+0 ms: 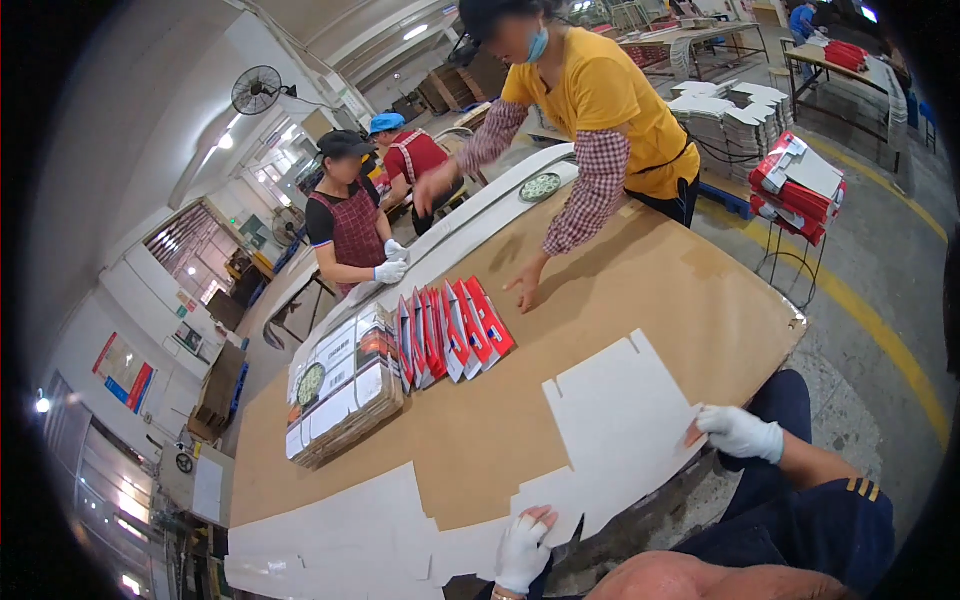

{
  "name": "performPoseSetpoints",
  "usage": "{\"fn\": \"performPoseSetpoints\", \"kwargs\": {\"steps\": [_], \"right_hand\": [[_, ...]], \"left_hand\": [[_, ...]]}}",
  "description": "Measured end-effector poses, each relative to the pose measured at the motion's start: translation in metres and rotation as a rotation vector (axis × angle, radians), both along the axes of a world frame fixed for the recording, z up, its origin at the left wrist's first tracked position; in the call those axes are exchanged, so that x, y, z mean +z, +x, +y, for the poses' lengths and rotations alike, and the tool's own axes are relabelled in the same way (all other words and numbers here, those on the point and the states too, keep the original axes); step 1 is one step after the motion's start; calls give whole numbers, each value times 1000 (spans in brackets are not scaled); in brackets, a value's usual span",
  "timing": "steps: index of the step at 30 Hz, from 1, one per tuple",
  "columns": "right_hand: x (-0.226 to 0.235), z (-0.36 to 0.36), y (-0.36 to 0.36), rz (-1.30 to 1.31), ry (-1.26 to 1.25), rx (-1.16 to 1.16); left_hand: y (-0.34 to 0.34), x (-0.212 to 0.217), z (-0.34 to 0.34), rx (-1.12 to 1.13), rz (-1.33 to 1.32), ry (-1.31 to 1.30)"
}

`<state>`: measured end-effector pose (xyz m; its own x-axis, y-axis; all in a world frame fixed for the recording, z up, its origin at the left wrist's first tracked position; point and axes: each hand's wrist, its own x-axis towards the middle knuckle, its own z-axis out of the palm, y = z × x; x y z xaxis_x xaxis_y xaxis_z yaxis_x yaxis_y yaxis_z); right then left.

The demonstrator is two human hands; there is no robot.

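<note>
A large white die-cut cardboard blank [620, 410] lies along the near edge of the table, with notches and flaps along its outline. My right hand [740, 434], in a white glove with bare fingertips, pinches its right edge. My left hand [524, 552], gloved the same way, is closed on the blank's near edge beside a dark slit. The white board continues to the left [340, 530]; I cannot tell whether that is the same piece.
A brown table [500, 440] bears a row of red-and-white folded cartons [455, 335] and a stack of printed flat boxes [345, 385]. Across it, a person in yellow [610, 90] reaches toward the cartons; a white-gloved person [350, 210] stands further left. Red packages [800, 190] sit on a stool.
</note>
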<state>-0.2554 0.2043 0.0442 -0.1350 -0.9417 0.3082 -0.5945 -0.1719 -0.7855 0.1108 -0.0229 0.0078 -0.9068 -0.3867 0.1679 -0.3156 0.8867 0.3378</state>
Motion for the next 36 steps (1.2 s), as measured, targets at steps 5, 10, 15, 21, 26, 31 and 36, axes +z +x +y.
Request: {"fn": "performPoseSetpoints", "kwargs": {"steps": [5, 10, 15, 21, 26, 31, 36], "right_hand": [[-11, 26, -3, 444, 15, -282], [-10, 35, 3, 611, 67, -232], [-5, 24, 0, 378, 84, -320], [-31, -4, 4, -4, 149, -742], [-65, 47, 46, -328, -16, -999], [-101, 30, 99, -1229, 331, -369], [-80, 3, 76, -864, 21, -780]], "left_hand": [[-38, 18, 19, 452, 71, 314], [-61, -12, 30, 173, 202, -142], [-86, -23, 43, -139, 216, 134], [-136, -38, 52, 357, 356, 164], [-142, -26, 63, 150, -61, -220], [-177, 12, 100, -160, -309, -122], [-187, 4, 116, -138, -270, -85]]}}
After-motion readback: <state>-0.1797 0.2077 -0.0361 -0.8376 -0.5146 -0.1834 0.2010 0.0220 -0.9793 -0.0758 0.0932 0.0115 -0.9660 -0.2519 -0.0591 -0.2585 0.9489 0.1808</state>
